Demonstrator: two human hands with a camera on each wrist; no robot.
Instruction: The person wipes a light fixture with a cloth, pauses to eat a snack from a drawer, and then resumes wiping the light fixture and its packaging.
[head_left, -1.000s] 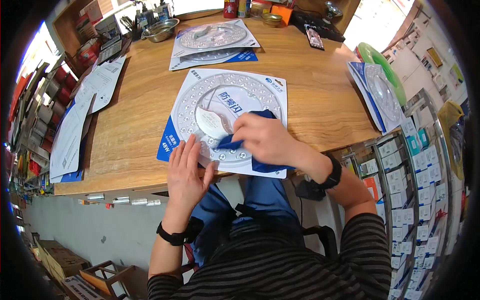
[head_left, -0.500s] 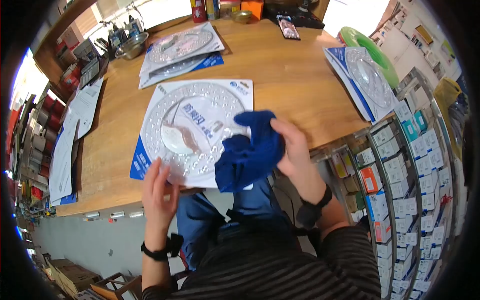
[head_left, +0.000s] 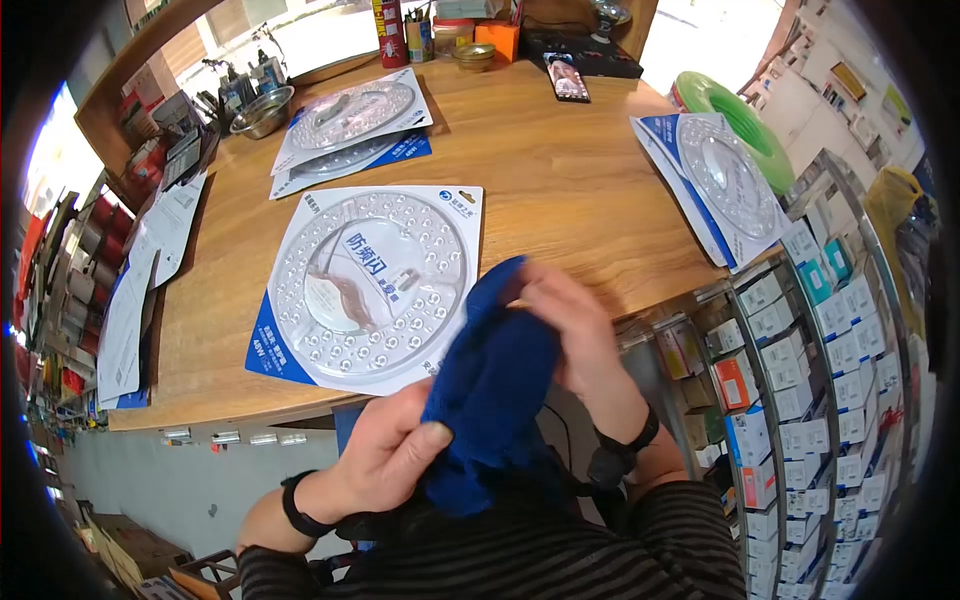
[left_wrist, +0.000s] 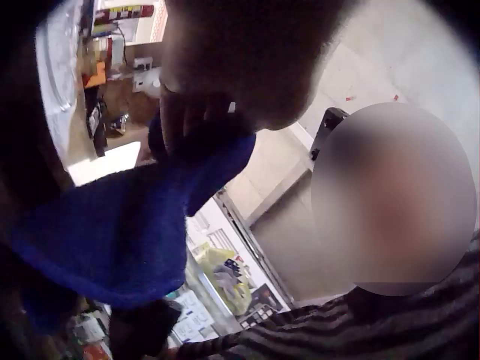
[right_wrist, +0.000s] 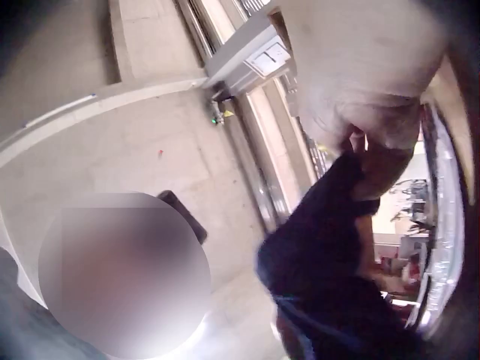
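A dark blue cloth (head_left: 495,390) hangs bunched between both hands, in front of the desk's near edge. My left hand (head_left: 388,452) grips its left side, thumb on top. The right hand (head_left: 582,335) pinches the upper right part, where a fold loops up beside the fingers. In the left wrist view the cloth (left_wrist: 112,232) spreads out below the fingers, and the right wrist view has it dark and crumpled under the hand (right_wrist: 367,75). Just beyond lies a blister-packed round LED light panel (head_left: 390,225) on a white and blue card, its lower right corner covered by the cloth.
More packed light panels lie at the back left (head_left: 350,110) and the right edge (head_left: 715,170), next to a green ring-shaped coil (head_left: 745,125). A phone (head_left: 567,80), a metal bowl (head_left: 262,112) and a spray can (head_left: 390,35) stand farther back. Box-filled shelves (head_left: 800,370) line the right.
The cloth came off the packed panel and moved toward the body. My left hand left the package's lower left corner and took hold of the cloth; the right hand kept its hold.
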